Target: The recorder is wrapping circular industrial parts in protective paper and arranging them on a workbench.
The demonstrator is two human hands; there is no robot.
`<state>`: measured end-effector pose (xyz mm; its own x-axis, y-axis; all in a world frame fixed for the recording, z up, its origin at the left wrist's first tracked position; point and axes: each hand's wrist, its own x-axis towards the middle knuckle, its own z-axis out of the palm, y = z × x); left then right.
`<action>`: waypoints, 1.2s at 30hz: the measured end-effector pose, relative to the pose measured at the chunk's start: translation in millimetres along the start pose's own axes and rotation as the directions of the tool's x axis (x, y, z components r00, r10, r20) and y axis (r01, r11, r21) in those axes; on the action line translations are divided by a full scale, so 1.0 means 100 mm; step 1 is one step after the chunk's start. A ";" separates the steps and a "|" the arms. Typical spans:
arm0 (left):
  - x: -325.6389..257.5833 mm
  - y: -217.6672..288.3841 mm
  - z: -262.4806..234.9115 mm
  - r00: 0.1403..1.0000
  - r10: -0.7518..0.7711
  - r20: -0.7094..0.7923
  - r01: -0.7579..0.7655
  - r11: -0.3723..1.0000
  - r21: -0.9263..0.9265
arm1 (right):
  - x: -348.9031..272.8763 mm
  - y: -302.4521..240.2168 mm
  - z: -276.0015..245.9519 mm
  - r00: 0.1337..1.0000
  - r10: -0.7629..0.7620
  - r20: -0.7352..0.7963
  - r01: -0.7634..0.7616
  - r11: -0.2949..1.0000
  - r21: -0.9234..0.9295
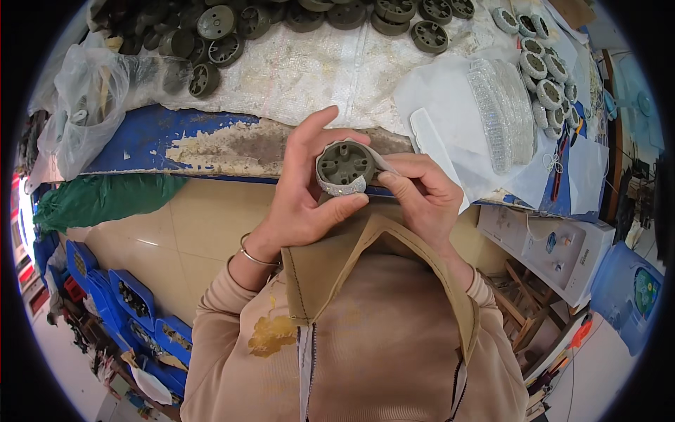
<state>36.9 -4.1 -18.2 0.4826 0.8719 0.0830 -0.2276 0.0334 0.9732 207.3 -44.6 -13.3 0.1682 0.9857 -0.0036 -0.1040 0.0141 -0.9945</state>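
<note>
Olive-drab plastic, the wheel-shaped piece (344,164) sits in our left hand (304,193), fingers half-curled around it, by the workbench (228,146) edge. Our right hand (427,191) pinches the rhinestone strip's (343,188) end; we seem mid-wrap, and the next move calls for steady tension.

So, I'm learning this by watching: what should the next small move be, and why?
Probably the right hand should draw the sparkly strip snug and press its loose end onto the rim of the round part. That end stands away from the rim, pinched in the right fingers, while the left hand holds the part and the strip lies along its near side.
</note>
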 end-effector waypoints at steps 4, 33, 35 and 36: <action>-0.01 -0.13 0.07 0.991 0.093 -0.100 -0.092 0.996 0.016 | 0.05 0.06 0.03 0.986 -0.165 0.014 0.165 0.967 -0.196; 0.14 0.21 -0.02 0.998 -0.043 0.039 0.051 0.972 -0.230 | 0.36 -0.13 -0.14 0.840 0.108 0.532 0.055 0.958 -0.282; 0.17 0.25 -0.01 0.993 -0.066 0.097 0.092 0.952 -0.291 | 0.35 -0.13 -0.11 0.827 0.204 0.523 -0.151 0.978 -0.142; 0.16 0.24 -0.03 0.989 -0.002 0.146 0.038 0.969 -0.245 | 0.35 -0.14 -0.11 0.835 0.141 0.531 -0.077 0.987 -0.141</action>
<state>36.1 12.2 5.7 0.6016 0.7909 0.1118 -0.4095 0.1852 0.8933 225.5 -11.8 -0.6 -0.3948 0.9146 -0.0878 0.0225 -0.0859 -0.9961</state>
